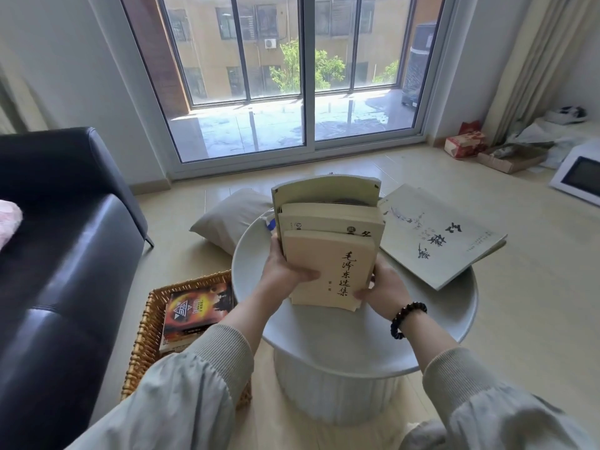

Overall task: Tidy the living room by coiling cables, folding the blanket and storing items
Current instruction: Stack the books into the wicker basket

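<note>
**Fingers (308, 275) clamped on a stack of three cream paperback books (328, 254): storing step in hand**

Nearest the camera, the left hand (285, 274) and the right hand (384, 287) grip the stack from either side, digits curled round its edges and onto the front cover. The stack stands tilted upright over the round white pedestal table (324, 349); whether its lower edge touches the tabletop I cannot tell. Just left of the table, on the floor, sits a woven brown wicker basket (146, 332) already holding a dark book with an orange cover (194, 310). Farther back on the tabletop lies a large thin pale-green book (435, 238), flat and overhanging the rim. Behind the table a grey pillow (227, 216) rests on the tiled floor, near the black leather sofa (58, 254).

By my reading, books are being gathered for the basket. The next move likely calls for swinging the stack left and down with both grips firm, so the three books do not slide apart, then laying it on or beside the book there.
</note>
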Demonstrator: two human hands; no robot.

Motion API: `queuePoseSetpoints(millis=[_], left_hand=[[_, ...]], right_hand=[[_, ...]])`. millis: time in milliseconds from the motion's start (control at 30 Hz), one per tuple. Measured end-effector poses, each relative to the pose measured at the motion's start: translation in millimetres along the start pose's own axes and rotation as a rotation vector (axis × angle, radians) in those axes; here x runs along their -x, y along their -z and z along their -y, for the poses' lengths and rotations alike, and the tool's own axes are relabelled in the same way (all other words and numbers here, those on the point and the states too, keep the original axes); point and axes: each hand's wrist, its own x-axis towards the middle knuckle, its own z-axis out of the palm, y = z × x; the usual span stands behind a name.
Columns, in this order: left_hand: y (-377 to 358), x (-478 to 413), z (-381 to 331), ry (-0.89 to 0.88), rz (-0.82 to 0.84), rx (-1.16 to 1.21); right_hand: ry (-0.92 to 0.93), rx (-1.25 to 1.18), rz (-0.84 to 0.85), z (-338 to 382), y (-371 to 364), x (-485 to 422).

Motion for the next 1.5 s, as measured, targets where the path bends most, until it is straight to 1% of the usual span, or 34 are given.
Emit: queuePoseSetpoints(millis=[200, 333, 433, 500, 600, 700, 800, 900, 1000, 1067, 1267, 1400, 1500], left_hand=[[12, -9, -2, 0.031, 0.057, -0.049], [13, -9, 0, -0.003, 0.049, -0.115], [13, -11, -7, -0.005, 0.038, -0.082], [19, -18, -10, 0.030, 0.027, 0.026], [30, -25, -15, 0.092, -0.033, 0.241], [34, -21, -25, 0.176, -0.077, 0.450], [46, -13, -38, 0.257, -0.105, 0.501], [75, -7, -41, 0.279, -0.197, 0.528], [118, 2, -38, 0.322, -0.298, 0.549], [142, 7, -32, 0.351, -0.363, 0.571], [212, 12, -11, 0.418, -0.561, 0.670], [242, 4, 10, 0.473, -0.620, 0.705], [253, -2, 31, 0.534, -0.648, 0.732]], right_hand=[[-0.064, -0.043, 0.132, -8, -9, -4], [-0.071, -0.139, 0.076, -12, -15, -4], [-0.083, -0.173, 0.076, -13, -10, -9], [-0.123, -0.264, 0.079, -7, -5, -13], [-0.138, -0.548, 0.144, 23, 8, -15], [-0.149, -0.636, 0.178, 59, 13, -17], [-0.231, -0.821, 0.257, 80, 0, -13], [-0.299, -0.901, 0.329, 98, -23, -8], [-0.308, -0.875, 0.375, 131, -57, -8], [-0.307, -0.857, 0.365, 151, -80, -13], [-0.399, -0.845, 0.129, 193, -182, -33], [-0.440, -0.749, 0.114, 191, -243, -47], [-0.502, -0.717, 0.071, 176, -274, -65]])
